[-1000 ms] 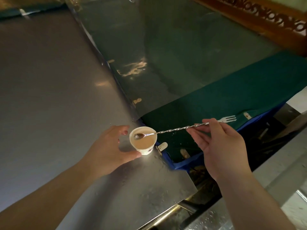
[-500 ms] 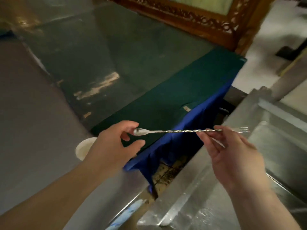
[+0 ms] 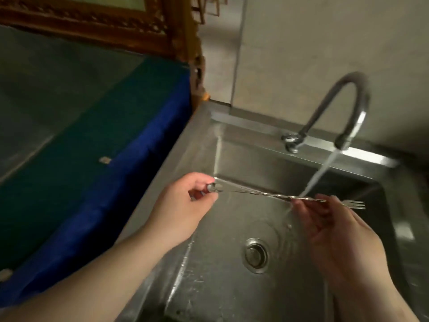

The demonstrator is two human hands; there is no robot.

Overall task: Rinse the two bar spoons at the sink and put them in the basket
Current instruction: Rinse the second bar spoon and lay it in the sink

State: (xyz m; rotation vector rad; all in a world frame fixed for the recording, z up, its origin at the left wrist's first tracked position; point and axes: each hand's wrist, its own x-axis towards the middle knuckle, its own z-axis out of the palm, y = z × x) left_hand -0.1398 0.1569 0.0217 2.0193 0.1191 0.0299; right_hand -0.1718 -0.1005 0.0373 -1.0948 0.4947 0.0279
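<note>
A person's two bare hands hold one long, thin steel bar spoon with a twisted stem (image 3: pixel 262 194) level across the top of a square stainless-steel sink basin (image 3: pixel 222 287). The view looks down from the person's head.

The left hand (image 3: pixel 183 208) reaches in from the lower left and pinches the bowl end of the spoon between thumb and fingertips, over the left rim of the sink. The right hand (image 3: pixel 334 231) comes in from the lower right and pinches the stem near its other end between thumb and fingers. A small fork-shaped tip (image 3: pixel 356 204) sticks out just past the right hand.

A curved grey metal gooseneck tap (image 3: pixel 336 101) stands on the back ledge of the sink. A stream of running water (image 3: pixel 321 171) falls from its spout and strikes the twisted stem just left of the right fingertips. Below, water ripples across the basin floor around a round metal drain (image 3: pixel 255 255), which sits between the two forearms.

Only this one bar spoon is in view.

To the left of the sink lies a dark green cloth with a bright blue edge (image 3: pixel 97 163), draped over a surface. Behind it stands a carved brown wooden frame (image 3: pixel 130 22). A pale tiled wall (image 3: pixel 301 43) rises behind the tap.
</note>
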